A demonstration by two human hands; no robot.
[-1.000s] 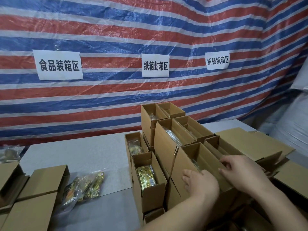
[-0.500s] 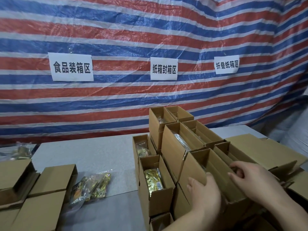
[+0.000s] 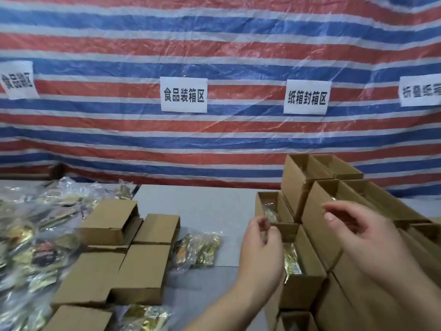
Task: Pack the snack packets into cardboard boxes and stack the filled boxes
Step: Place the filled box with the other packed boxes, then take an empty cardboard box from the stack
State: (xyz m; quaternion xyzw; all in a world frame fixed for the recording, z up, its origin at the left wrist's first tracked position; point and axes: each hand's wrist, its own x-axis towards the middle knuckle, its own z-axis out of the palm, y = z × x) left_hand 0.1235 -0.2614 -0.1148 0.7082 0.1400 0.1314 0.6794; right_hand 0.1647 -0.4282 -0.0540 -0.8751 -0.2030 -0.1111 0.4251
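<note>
Both your hands are free, holding nothing: left hand (image 3: 260, 256) w/ fingers loosely curled, right hand (image 3: 365, 240) w/ fingers spread, both in the air in front of the box stack (image 3: 317, 211). Snack packets (image 3: 198, 248) lie on the table (image 3: 202, 204) just left of the stack; empty boxes (image 3: 133, 259) further left. Risk, imo: stack is open-topped & tilted, so a careless reach or elbow bump could tip it. Slippery packets could also slide out of a sloppy grab.

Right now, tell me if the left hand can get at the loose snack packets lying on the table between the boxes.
Probably yes. The left hand holds nothing, fingers loosely curled, and the snack packets lie in the open on the grey table just to its left, with nothing in between.
</note>
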